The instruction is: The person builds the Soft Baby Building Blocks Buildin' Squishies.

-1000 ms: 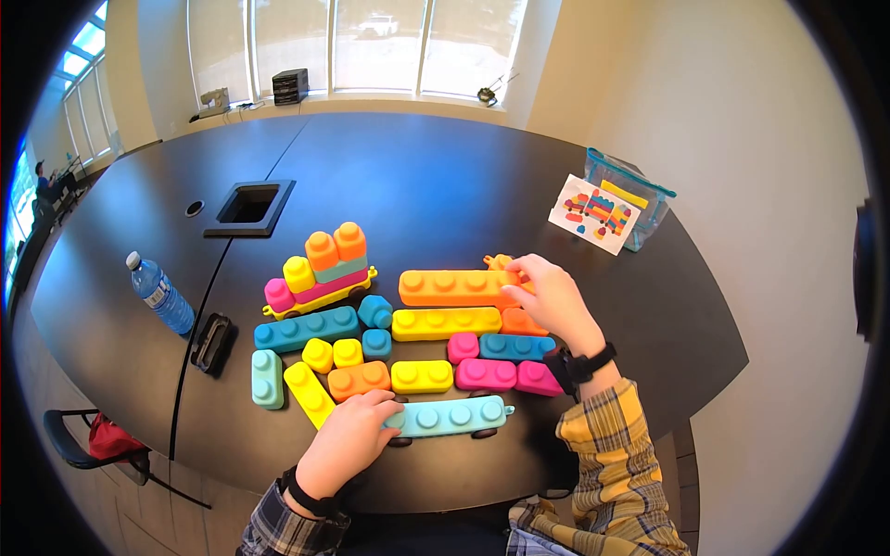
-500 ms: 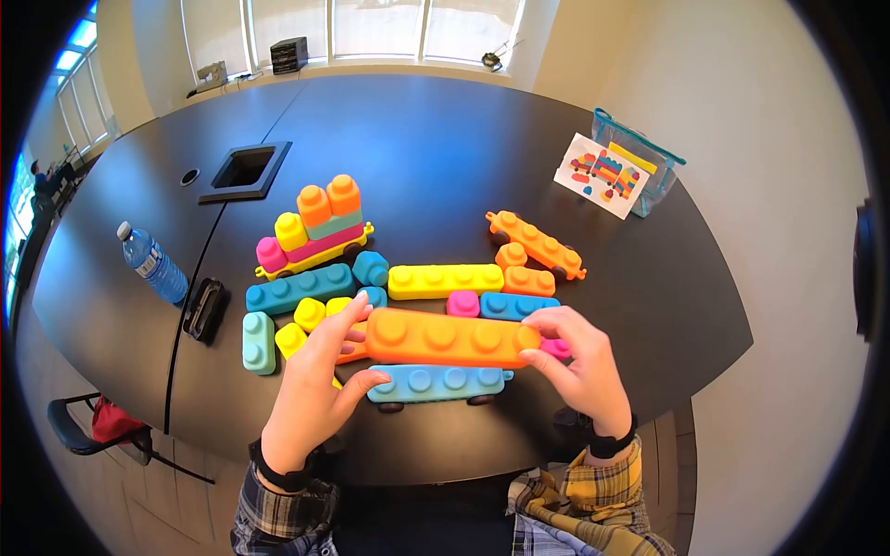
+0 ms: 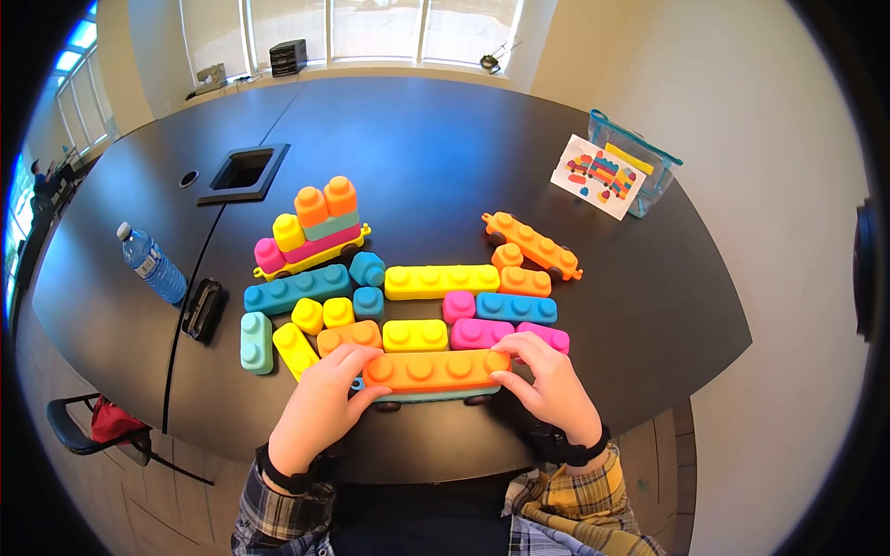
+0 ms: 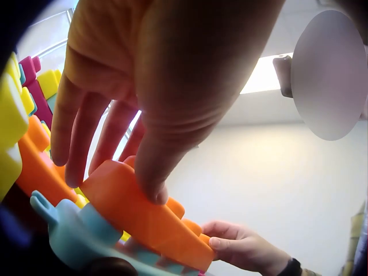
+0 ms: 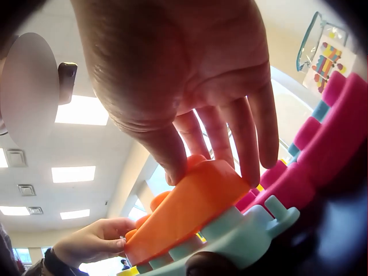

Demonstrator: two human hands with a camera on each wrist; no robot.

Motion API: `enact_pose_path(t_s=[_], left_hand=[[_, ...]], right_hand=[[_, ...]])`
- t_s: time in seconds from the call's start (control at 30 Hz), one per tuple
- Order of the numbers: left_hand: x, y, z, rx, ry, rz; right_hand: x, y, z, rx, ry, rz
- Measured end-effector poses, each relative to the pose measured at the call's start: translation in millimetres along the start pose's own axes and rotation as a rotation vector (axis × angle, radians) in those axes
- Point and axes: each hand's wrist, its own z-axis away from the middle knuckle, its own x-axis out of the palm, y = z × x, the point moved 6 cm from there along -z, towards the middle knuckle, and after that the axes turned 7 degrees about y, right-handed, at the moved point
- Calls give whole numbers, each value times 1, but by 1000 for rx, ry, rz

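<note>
A long orange four-stud block [image 3: 436,371] is held level over the light-blue wheeled base [image 3: 436,396] at the table's front. My left hand [image 3: 324,398] grips the block's left end between thumb and fingers; my right hand [image 3: 549,389] grips its right end the same way. In the left wrist view the base's studs show just under the orange block [image 4: 144,213], with the base's hitch loop poking out. From the right wrist, the block [image 5: 190,207] sits slightly tilted above the light-blue base [image 5: 241,236].
Loose blocks lie behind, among them a yellow long block [image 3: 441,281] and a pink block [image 3: 482,333]. A built yellow-based wagon [image 3: 315,246] stands back left, an orange wheeled base [image 3: 533,245] back right. Also here: a water bottle [image 3: 151,263], black case [image 3: 204,309] and picture card [image 3: 599,176].
The right hand picked up the orange block from the back right and brought it forward. The left hand left the base and took the block's other end; both lowered it onto the base.
</note>
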Motion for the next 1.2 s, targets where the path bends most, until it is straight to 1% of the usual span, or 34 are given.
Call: enact_pose_path(t_s=[0.07,0.17,0.3,0.4,0.5,0.57,0.6,0.67,0.83,1.0,1.2], left_hand=[[0,1,0,-13,-7,7],[-3,3,-1,-18,-43,-22],[-5,5,0,-20,-49,-27],[-3,3,2,-3,-41,-28],[4,-3,3,-49,-80,-37],[4,-2,2,-58,-55,-41],[4,-2,2,-57,-51,-42],[4,-2,1,-71,-54,-36],[7,-8,5,-102,-66,-72],[7,-10,6,-124,-77,-107],[8,-12,7,-115,-64,-114]], right_hand=[[-1,-2,1,-50,18,-7],[-1,-6,1,-49,11,4],[0,-7,3,-20,8,3],[4,-3,5,-18,-33,13],[8,-2,7,-11,-55,23],[10,0,7,59,-78,33],[11,0,7,55,-77,34],[13,3,7,107,-81,16],[16,1,5,99,-79,8],[20,2,6,181,-145,65],[21,1,7,149,-95,95]])
